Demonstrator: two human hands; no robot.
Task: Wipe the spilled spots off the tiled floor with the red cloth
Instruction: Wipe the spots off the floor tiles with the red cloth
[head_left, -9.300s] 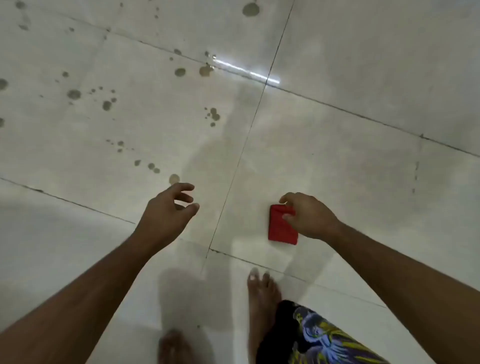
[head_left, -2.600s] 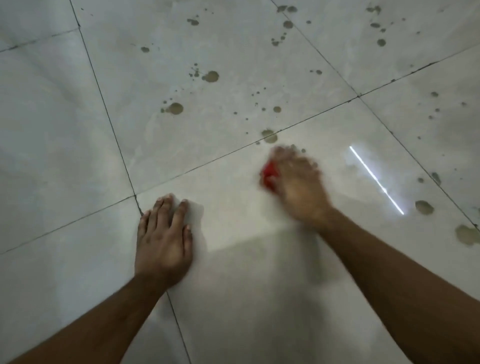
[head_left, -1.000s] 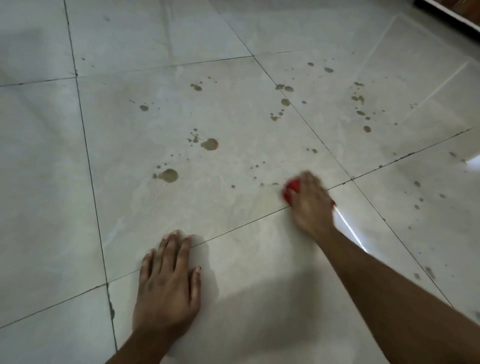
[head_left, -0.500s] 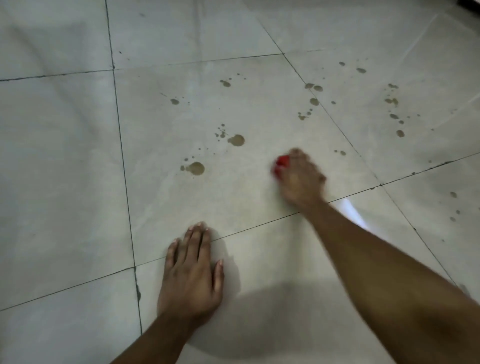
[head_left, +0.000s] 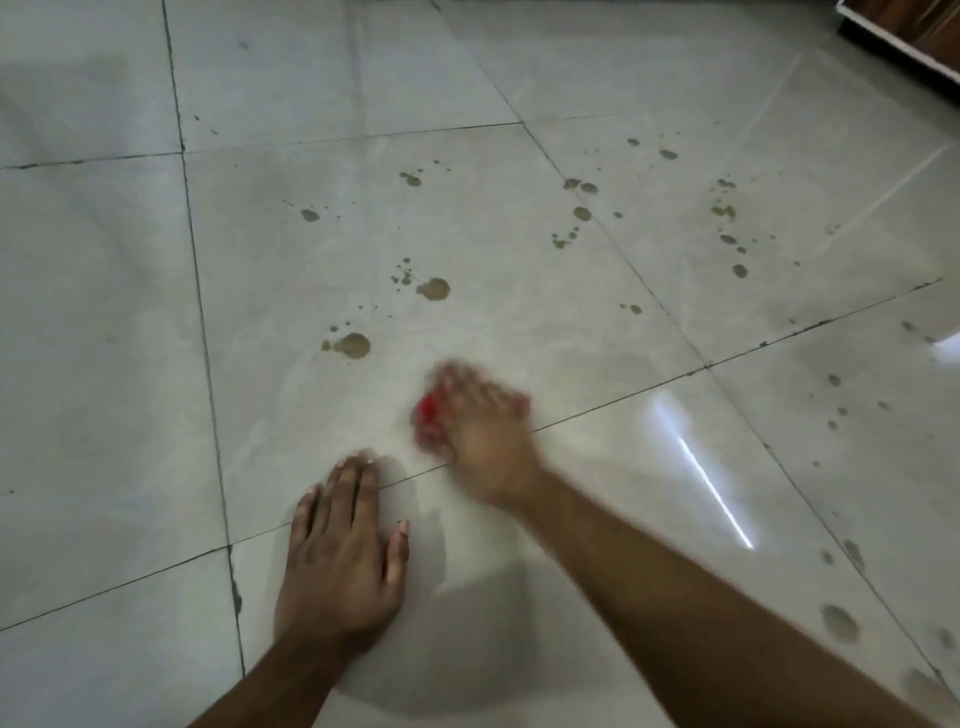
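Right hand (head_left: 480, 436): blurred by motion, palm down on the tiled floor (head_left: 571, 322), fingers folded over the red cloth (head_left: 430, 413). Only a bunched red edge shows at the hand's left side; the rest is hidden under the palm. Cloth reads as pressed to the floor, just beyond a grout line.

Left hand (head_left: 343, 551): flat on the floor, fingers straight and together, thumb out to the right. Holds nothing; appears to serve as a prop for body weight. It lies nearer the body than the right hand, just beside it.

Key relation: the nearest large spots (head_left: 352, 345) lie ahead and to the left of the cloth, on the same tile, near but not touching. A second large spot (head_left: 434, 289) sits further ahead. More spots scatter ahead-right across the neighbouring tiles (head_left: 727, 210) and close by on the right (head_left: 839, 623).

Judgement: the right hand is the working one; its next stroke should run forward-left. Much spotting remains, so the task looks only partly done.
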